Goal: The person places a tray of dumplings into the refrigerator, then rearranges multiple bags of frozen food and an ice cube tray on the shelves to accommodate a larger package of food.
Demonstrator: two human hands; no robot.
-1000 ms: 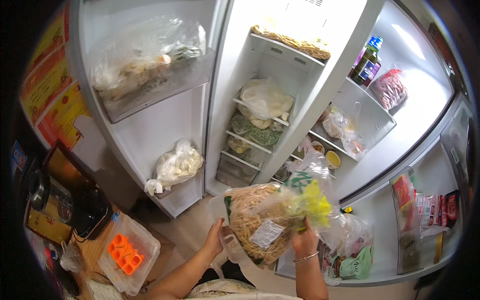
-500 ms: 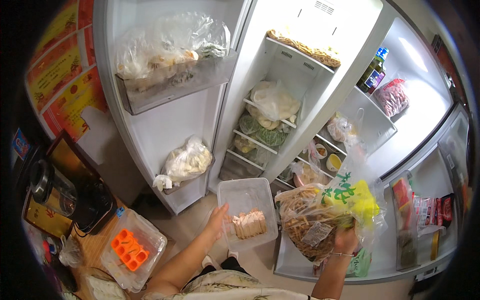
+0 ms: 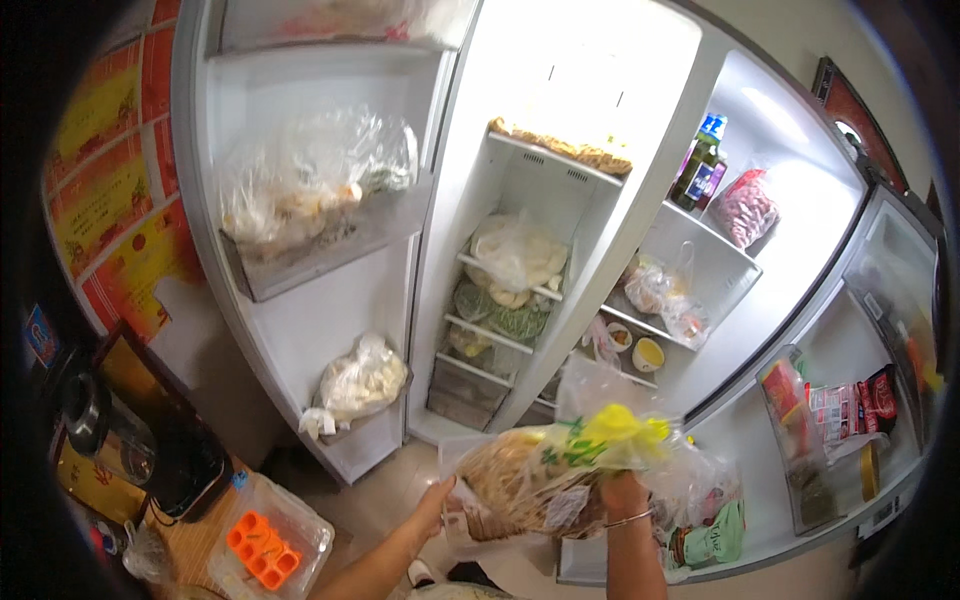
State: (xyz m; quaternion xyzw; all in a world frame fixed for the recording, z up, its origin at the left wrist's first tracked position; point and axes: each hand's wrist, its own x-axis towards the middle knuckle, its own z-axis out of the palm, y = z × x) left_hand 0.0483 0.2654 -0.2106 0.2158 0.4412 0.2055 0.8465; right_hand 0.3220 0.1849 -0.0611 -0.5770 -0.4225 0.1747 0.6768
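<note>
My left hand (image 3: pixel 432 507) grips the side of a clear plastic container (image 3: pixel 452 458), its fingers closed on the rim. Above that container sits a transparent plastic bag (image 3: pixel 515 478) full of brown, stringy dried food, covering most of the inside. The bag's top carries green print and a bright yellow patch. My right hand (image 3: pixel 624 494) is closed round the gathered plastic at the bag's right side, with a bracelet at the wrist. The bag hides much of its fingers, and also the stack of flat pieces in the container.
A two-door fridge (image 3: pixel 592 330) stands open ahead, with bagged food on shelves and in the left door's bins (image 3: pixel 330 255). Bottles (image 3: pixel 700 170) and small bowls (image 3: pixel 649 354) are inside. At lower left, an orange mold (image 3: pixel 264 551) lies in a clear tray (image 3: pixel 315 530) beside a blender (image 3: pixel 108 430).
My right hand has brought the bag leftward, from beside the container to over it. The flat pieces inside are now covered. The view has tilted up, so the fridge appears lower.
</note>
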